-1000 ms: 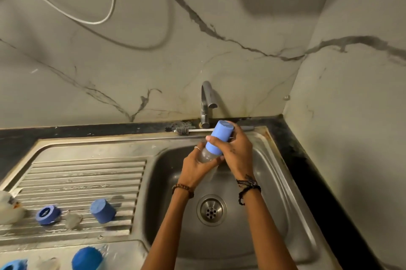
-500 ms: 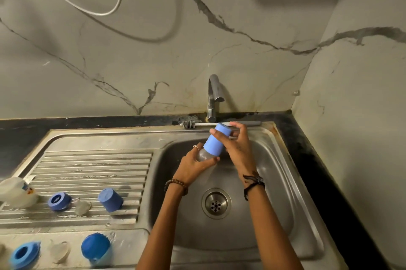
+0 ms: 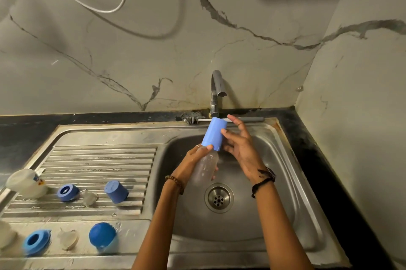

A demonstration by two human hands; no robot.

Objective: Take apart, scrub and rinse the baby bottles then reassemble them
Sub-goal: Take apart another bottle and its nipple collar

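Over the sink basin [image 3: 274, 181], my left hand [image 3: 192, 159] grips a clear baby bottle [image 3: 206, 167] round its body, tilted with its top toward the tap. A light blue cap [image 3: 214, 135] sits on the bottle's top. To the right of the cap is my right hand [image 3: 241, 148], fingers spread and nearly straight, only the fingertips touching the cap's side. On the draining board [image 3: 98, 159] lie a blue ring [image 3: 67, 191], a clear nipple [image 3: 89, 198], a blue cap [image 3: 116, 191] and a clear bottle [image 3: 26, 183] on its side.
A second blue ring [image 3: 36, 242], a nipple [image 3: 68, 239] and a blue domed cap [image 3: 102, 235] sit on the sink's front ledge. A bottle brush [image 3: 193, 120] lies behind the basin by the tap [image 3: 216, 93], which is not running. The drain [image 3: 218, 198] is below my hands.
My right hand has let go of the blue cap and opened its fingers. My left hand has slid down the bottle, so more of the clear body shows.
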